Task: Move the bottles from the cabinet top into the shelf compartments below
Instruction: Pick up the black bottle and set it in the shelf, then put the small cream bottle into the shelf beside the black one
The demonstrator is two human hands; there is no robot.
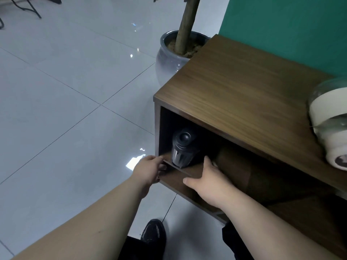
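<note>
1. A floor of large glossy pale grey tiles [65, 91] with thin dark grout lines fills the left side, and bright patches of light reflect off it.
2. A flat teal green wall [291, 25] rises at the upper right.
3. A round glossy grey ceramic pot [169, 62] stands on the floor, touching the wall's edge, with a brown trunk [185, 25] rising from brown soil.
4. Thin black metal chair legs [28, 8] show at the top left corner.

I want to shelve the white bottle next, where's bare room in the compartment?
Free: shelf floor between black bottle and right hand. Crowded: the left corner, with that bottle and left hand. The white bottle is on the cabinet top.
</note>
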